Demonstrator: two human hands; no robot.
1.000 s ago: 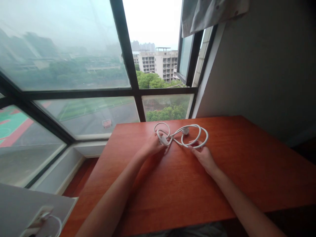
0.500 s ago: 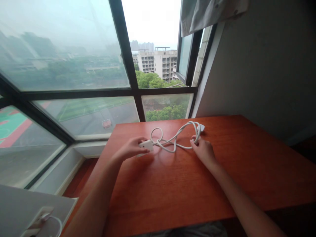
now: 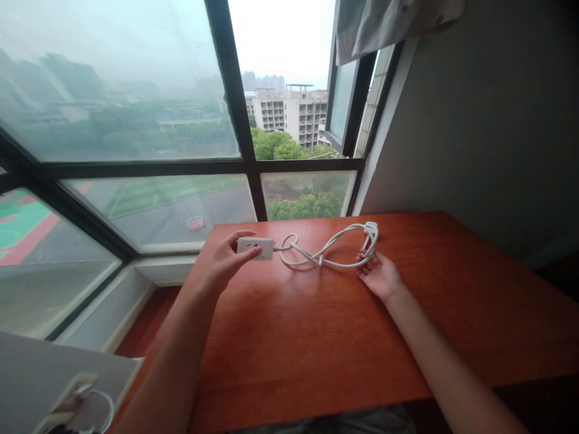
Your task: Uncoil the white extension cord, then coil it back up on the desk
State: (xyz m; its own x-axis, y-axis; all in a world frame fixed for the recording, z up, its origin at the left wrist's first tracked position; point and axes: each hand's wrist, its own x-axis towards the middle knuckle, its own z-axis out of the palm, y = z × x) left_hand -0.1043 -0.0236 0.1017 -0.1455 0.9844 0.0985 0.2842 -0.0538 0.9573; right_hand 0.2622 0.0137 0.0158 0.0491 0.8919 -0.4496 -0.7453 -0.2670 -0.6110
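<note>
My left hand (image 3: 228,256) grips a small white power strip (image 3: 256,248) with thumb in front and fingers behind, its socket slots facing me. From its right end runs a white cord (image 3: 332,240), crossed over itself in loose loops above the wooden tabletop. A small loop sits close to the strip, a wider one to the right. My right hand (image 3: 379,274), palm turned partly up, has its fingers curled round the right end of the wide loop. A white plug (image 3: 371,228) shows at the far side of that loop, just beyond my fingers.
The reddish wooden table (image 3: 312,349) reaches to black-framed windows (image 3: 248,167). A grey wall (image 3: 461,132) stands on the right, and a curtain (image 3: 393,27) hangs at the top. At lower left, a wall socket (image 3: 72,398) has a white cable plugged in.
My left hand has lifted the power strip slightly and drawn it left, turning its socket face toward me. My right hand has shifted right and rolled palm upward, stretching the cord's wide loop.
</note>
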